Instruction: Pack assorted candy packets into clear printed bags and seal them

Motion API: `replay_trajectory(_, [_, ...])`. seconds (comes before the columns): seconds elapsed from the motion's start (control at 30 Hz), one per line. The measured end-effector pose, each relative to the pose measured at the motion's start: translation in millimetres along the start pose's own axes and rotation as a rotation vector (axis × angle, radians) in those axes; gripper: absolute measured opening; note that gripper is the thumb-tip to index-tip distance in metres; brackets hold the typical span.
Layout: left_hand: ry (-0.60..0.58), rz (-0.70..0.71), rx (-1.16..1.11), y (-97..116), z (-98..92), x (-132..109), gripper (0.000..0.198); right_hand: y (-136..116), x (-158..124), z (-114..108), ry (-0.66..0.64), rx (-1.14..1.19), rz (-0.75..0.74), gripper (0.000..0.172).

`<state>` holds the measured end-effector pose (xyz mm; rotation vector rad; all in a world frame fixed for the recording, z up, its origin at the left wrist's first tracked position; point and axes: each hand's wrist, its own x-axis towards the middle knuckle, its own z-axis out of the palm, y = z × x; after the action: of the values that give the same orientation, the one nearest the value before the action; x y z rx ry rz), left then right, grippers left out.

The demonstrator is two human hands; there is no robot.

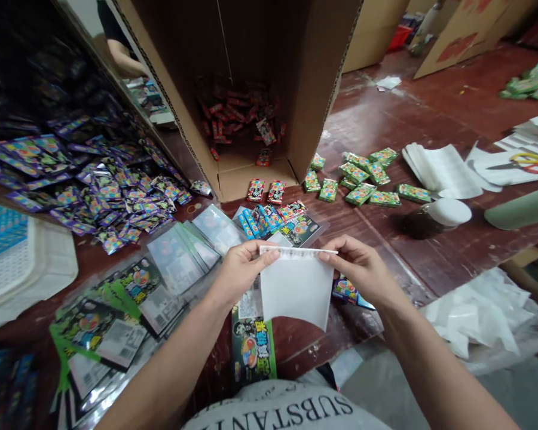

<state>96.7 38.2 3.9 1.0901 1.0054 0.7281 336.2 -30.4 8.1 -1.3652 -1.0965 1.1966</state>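
Head view, packing bench — item one: clear bag [297, 291], thin glossy film, rectangular with a slanted lower edge, held upright over the table [430, 251] edge, mouth strip uppermost. Left hand [240, 269] pinches the top left corner, thumb and forefinger closed on the film; right hand [361, 266] pinches the top right corner likewise, so the mouth is drawn taut between them. Step judged: opening or readying the bag for filling; the next move would call for parting the two film layers at the mouth while one hand frees itself to fetch contents. Item two: long printed pack [252, 349], dark with green lettering, lying flat below the left wrist. Item three: blue packets [260, 221] and red packets [266, 191], small, foil-bright, just beyond the bag. Item four: green packets [363, 179], scattered loose to the right. Item five: purple packets [112, 191], a spilling heap on the left. Item six: filled sleeves [174, 257], overlapped in a shingled row — slick, reflective. Item seven: cardboard box [260, 77], on its side, corrugated, red packets inside. Item eight: scissors [531, 162], yellow-handled, on white sheets far right. Table dark red wood, worn.
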Motion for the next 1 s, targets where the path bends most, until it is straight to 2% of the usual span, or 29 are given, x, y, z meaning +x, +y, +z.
replay_trajectory(0.1, [0.007, 0.034, 0.028, -1.4, 3.1, 1.3, 0.03, 2.6, -1.2, -5.1, -0.011, -0.039, 0.009, 0.029])
replay_trajectory(0.2, [0.052, 0.024, 0.12, -3.5, 5.1, 4.9, 0.039, 3.8, 0.7, -16.2, -0.061, -0.171, 0.006, 0.03])
replay_trajectory(0.33, [0.068, 0.041, 0.181, -6.2, 6.3, 10.5, 0.044, -2.4, 9.2, -36.9, -0.147, -0.391, -0.181, 0.025])
replay_trajectory(0.4, [0.057, 0.046, 0.185, -7.6, 6.7, 12.2, 0.043, -6.4, 14.1, -44.8, -0.131, -0.451, -0.273, 0.02])
replay_trajectory(0.47, [0.049, 0.048, 0.185, -9.8, 7.2, 13.3, 0.042, -8.0, 18.5, -48.2, -0.066, -0.43, -0.296, 0.019])
replay_trajectory(0.53, [0.04, 0.057, 0.192, -13.2, 8.7, 15.0, 0.042, -6.3, 22.3, -46.3, -0.036, -0.37, -0.248, 0.022])
replay_trajectory(0.67, [0.015, 0.092, 0.294, -22.0, 16.4, 21.6, 0.041, -0.2, 25.6, -33.0, -0.19, -0.261, -0.144, 0.047])
replay_trajectory(0.7, [0.019, 0.108, 0.348, -23.3, 18.3, 23.3, 0.042, 0.4, 25.1, -30.2, -0.195, -0.225, -0.149, 0.048])
replay_trajectory(0.77, [0.018, 0.162, 0.497, -23.0, 18.5, 25.0, 0.042, -0.1, 23.0, -28.0, -0.115, -0.148, -0.179, 0.047])
replay_trajectory(0.83, [0.036, 0.25, 0.686, -18.7, 10.5, 22.3, 0.038, -1.6, 20.9, -30.5, 0.034, -0.075, -0.223, 0.046])
replay_trajectory(0.9, [0.114, 0.352, 0.864, -12.5, -6.7, 13.3, 0.042, -2.5, 20.0, -34.7, 0.165, -0.02, -0.255, 0.047])
replay_trajectory(0.97, [0.202, 0.405, 0.999, -8.6, -29.4, -1.4, 0.049, -2.6, 19.5, -34.6, 0.196, 0.004, -0.248, 0.048])
replay_trajectory(1.0, [0.209, 0.401, 1.045, -8.4, -40.9, -9.7, 0.043, -2.7, 18.9, -31.2, 0.171, 0.007, -0.223, 0.048])
